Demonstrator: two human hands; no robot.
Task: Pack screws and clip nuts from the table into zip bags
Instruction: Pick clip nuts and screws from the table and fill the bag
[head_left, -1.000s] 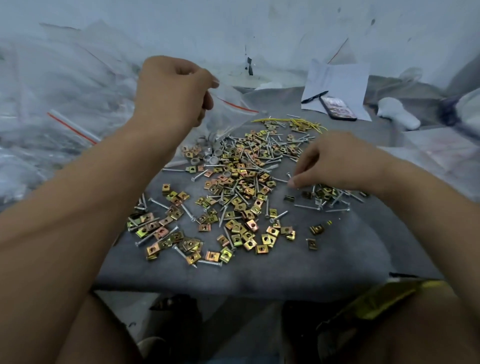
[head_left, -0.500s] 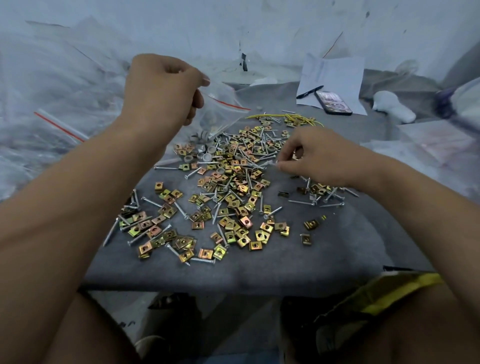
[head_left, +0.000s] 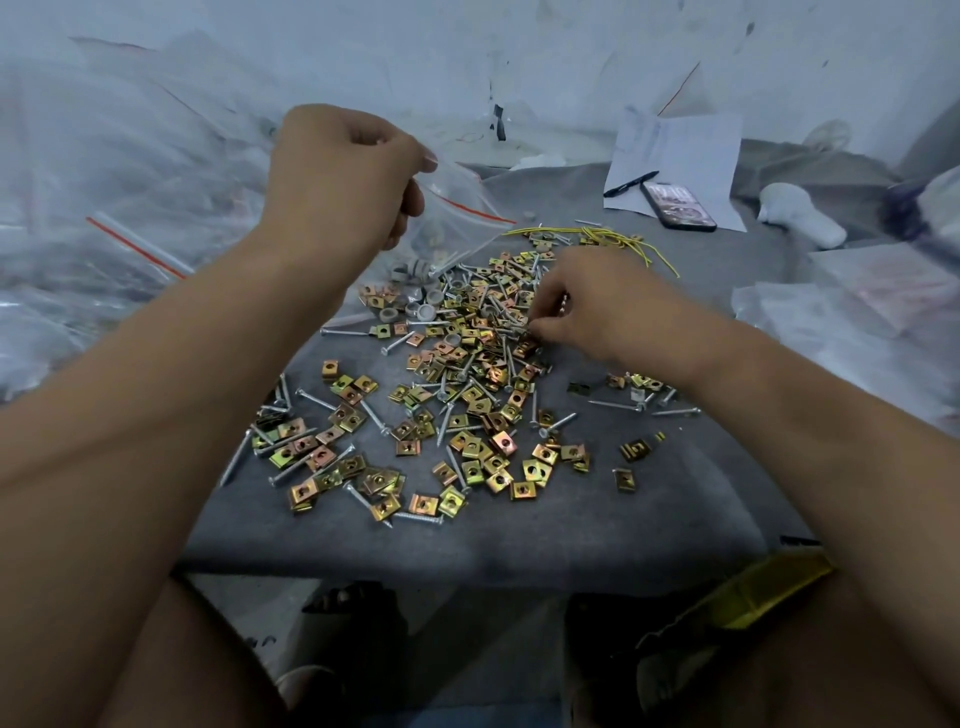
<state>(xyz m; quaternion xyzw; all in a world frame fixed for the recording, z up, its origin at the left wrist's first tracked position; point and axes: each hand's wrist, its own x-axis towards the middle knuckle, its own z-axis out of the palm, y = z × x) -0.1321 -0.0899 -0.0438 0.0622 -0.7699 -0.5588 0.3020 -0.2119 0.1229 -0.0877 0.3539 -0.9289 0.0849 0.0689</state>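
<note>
Grey table, scattered clip nuts, screws, phone, pen

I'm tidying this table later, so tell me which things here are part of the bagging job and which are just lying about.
Part of the job:
zip bag, held by the left hand
screws
clip nuts
right hand, picking in the pile

Lying about:
phone
pen
paper
yellow wires
grey caps
</note>
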